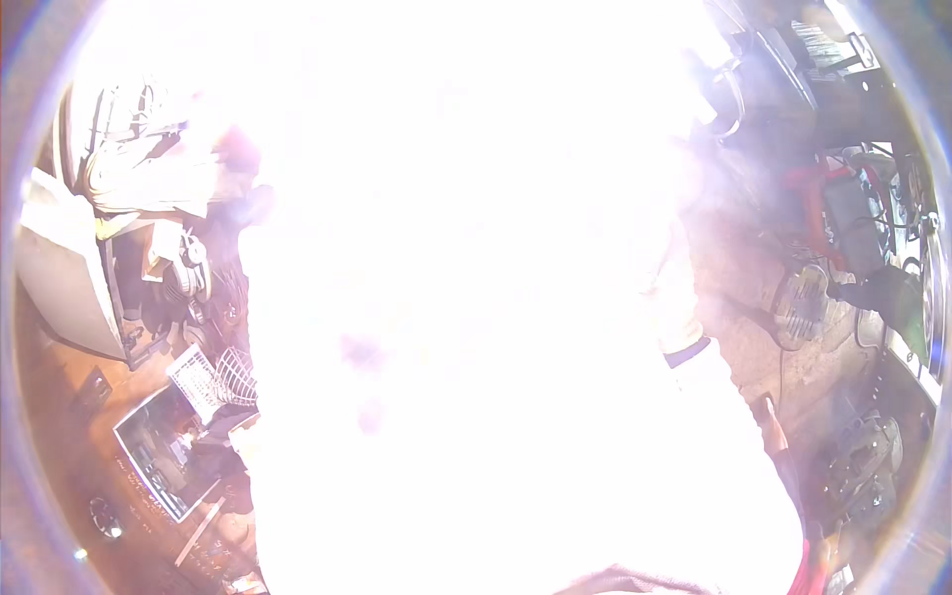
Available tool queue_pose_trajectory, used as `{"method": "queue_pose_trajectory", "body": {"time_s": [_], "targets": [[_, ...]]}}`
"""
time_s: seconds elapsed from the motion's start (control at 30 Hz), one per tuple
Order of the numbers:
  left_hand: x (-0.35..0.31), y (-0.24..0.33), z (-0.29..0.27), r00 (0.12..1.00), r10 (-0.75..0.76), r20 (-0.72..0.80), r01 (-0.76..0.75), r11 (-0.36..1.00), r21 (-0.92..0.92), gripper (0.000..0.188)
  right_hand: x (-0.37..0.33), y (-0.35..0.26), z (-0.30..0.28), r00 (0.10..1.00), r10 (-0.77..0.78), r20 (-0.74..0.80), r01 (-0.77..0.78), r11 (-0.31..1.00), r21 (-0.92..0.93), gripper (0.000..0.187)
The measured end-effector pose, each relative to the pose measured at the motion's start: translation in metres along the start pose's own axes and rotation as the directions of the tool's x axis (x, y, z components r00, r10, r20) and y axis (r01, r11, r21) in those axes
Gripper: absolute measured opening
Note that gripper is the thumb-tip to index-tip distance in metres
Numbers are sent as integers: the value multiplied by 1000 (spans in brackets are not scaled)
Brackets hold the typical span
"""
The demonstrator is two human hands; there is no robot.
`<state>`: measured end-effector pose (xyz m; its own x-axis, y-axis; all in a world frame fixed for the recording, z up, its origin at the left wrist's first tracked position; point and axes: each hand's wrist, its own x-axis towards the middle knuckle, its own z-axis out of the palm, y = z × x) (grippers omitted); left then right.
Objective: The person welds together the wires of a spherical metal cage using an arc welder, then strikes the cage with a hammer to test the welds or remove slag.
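White glare washes out the whole middle of the head view and hides whatever lies there. At its right edge a pale strip, seemingly my right hand [679,283], shows above a dark band [686,352] that looks like a wrist strap or cuff. Its fingers are lost in the brightness, so I cannot make out what it holds or touches. No part of my left hand can be picked out. Low in the middle, a pinkish edge of cloth [635,580] emerges from the white.
On the left are a white wire basket [236,375], a dark panel with a pale frame [164,451] and a large pale curved panel [64,268]. To the right stand a red frame [821,213], a ribbed grey object [801,307] and cluttered metal parts [868,456].
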<state>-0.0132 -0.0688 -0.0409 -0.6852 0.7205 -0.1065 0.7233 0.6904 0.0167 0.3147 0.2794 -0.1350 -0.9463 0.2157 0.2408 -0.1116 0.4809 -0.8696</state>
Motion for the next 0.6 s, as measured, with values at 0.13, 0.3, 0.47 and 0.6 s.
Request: {"method": "queue_pose_trajectory", "body": {"time_s": [0.13,0.3,0.47,0.6], "targets": [[50,49,-15,809,-566,158,587,793,-162,67,-18,8,-3,931,364,-11,-345,890,299,86],[38,36,-11,902,-421,97,431,886,-168,70,-16,10,3,898,439,-8,-410,845,343,85],[37,38,-10,903,-430,26,424,877,-225,68,-5,-7,-4,935,355,9,-351,918,183,98],[44,42,-18,794,-566,223,606,766,-213,75,-8,-5,-8,919,392,47,-393,897,204,99]]}}
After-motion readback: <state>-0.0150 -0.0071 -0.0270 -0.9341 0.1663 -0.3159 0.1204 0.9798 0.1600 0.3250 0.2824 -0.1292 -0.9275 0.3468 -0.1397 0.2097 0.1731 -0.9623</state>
